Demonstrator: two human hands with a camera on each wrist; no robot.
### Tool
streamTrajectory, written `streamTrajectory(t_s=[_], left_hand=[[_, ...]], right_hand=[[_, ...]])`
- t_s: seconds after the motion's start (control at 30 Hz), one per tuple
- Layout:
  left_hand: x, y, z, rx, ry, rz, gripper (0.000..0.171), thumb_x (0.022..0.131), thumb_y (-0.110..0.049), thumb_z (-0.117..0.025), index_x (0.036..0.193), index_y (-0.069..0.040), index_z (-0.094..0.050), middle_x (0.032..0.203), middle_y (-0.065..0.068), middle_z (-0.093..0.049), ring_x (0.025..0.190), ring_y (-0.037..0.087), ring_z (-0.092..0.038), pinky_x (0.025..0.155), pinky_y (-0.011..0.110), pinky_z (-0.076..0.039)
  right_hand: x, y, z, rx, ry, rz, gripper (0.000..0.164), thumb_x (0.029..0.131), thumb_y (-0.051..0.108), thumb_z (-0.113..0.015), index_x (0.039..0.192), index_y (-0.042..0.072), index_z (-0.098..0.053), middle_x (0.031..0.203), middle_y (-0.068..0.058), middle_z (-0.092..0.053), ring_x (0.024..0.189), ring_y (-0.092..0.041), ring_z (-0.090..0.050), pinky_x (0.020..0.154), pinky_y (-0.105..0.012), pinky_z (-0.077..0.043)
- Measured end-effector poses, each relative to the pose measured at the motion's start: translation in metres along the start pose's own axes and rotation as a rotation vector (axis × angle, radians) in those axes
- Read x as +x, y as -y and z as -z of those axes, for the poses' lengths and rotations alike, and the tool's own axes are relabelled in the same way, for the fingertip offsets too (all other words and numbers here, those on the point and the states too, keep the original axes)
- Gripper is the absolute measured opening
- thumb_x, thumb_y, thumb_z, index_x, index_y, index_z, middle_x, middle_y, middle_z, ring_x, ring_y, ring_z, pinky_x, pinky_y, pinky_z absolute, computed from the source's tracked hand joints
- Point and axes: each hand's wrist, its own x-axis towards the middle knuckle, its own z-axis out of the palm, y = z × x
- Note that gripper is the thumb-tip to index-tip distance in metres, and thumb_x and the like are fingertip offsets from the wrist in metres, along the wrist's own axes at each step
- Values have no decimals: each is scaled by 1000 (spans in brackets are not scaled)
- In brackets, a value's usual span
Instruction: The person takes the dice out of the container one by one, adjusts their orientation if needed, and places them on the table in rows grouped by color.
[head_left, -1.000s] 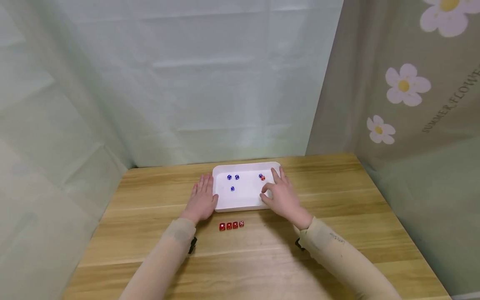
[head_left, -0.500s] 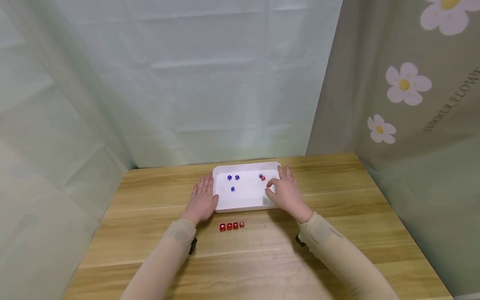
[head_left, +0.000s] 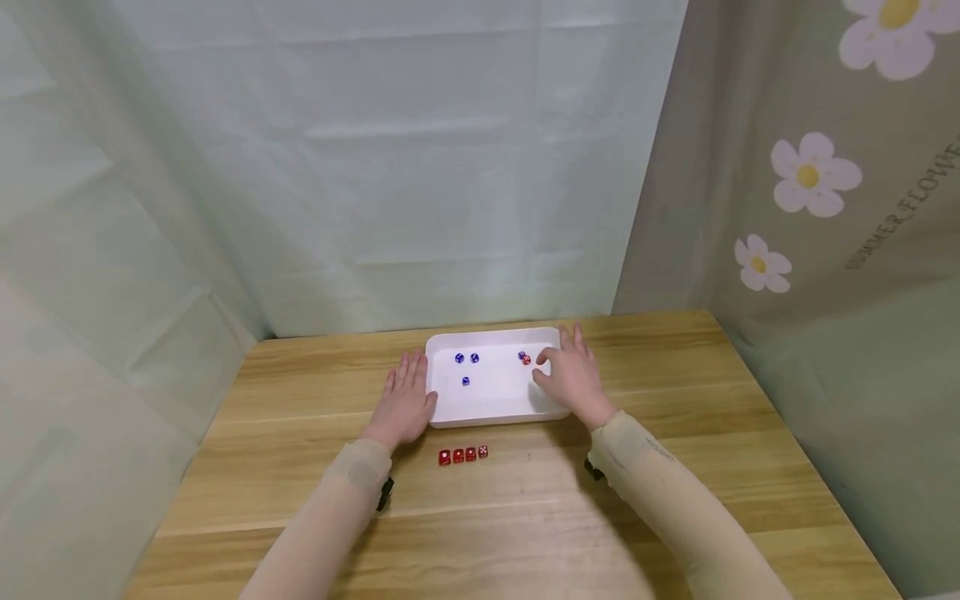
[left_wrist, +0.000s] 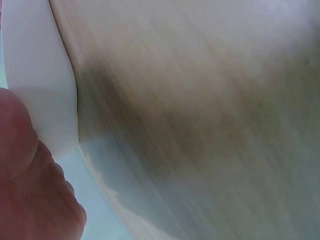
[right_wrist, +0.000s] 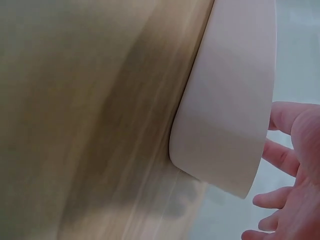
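Note:
A white tray (head_left: pixel 491 404) lies near the table's far edge. My left hand (head_left: pixel 401 402) is flat beside its left end, fingers straight, thumb along the tray wall (left_wrist: pixel 40 65). Over the right end is my right hand (head_left: pixel 576 382), thumb and forefinger bent inward with a gap between them; the other fingers stretch beyond the rim. Just left of those fingertips, a red die (head_left: pixel 527 360) touches a blue die (head_left: pixel 521 355). Three blue dice (head_left: pixel 466 381) sit in the tray's left half. In the right wrist view, the tray wall (right_wrist: pixel 225 100) hides the thumb and forefinger tips.
A row of several red dice (head_left: pixel 458 456) lies on the wooden table (head_left: pixel 510 533), in front of the tray between the forearms. Pale curtains (head_left: pixel 420 167) stand behind and at both sides; the right one has printed flowers.
My right hand has drawn to the right and slightly farther back, its thumb and forefinger shifting within the tray's right end. The left hand and the dice stay in place.

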Motion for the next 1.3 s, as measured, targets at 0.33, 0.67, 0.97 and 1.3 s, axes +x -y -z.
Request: streamTrajectory(t_s=[0.33,0.67,0.97,1.3], left_hand=[[0,-4,1,-8,14,4,76,114,-33,-39,169,5,-3,178,22,1,164,38,8,131,57,0],[1,-6,2,-3,-17,-7,73,114,-31,-39,168,7,-7,177,24,-3,164,40,5,131,59,-4],[4,-5,1,-11,-12,-10,75,114,-31,-40,168,6,-5,177,24,-2,164,39,7,131,59,-1],[5,-8,2,-6,1,-5,75,115,-32,-39,169,6,-5,178,23,-2,164,40,6,131,58,-1]], right_hand=[[19,1,-7,-53,68,-43,28,99,36,-72,117,17,-79,171,-32,-24,160,-54,-7,127,-65,-21],[33,3,-13,-80,68,-85,29,99,42,-74,110,16,-80,173,-30,-22,162,-49,2,128,-69,-8],[45,5,-20,-171,106,-93,34,99,52,-73,97,18,-78,173,-29,-20,162,-49,5,126,-69,1],[46,9,-24,-288,70,-94,38,102,53,-69,90,18,-77,171,-28,-26,162,-50,-3,125,-72,-4]])
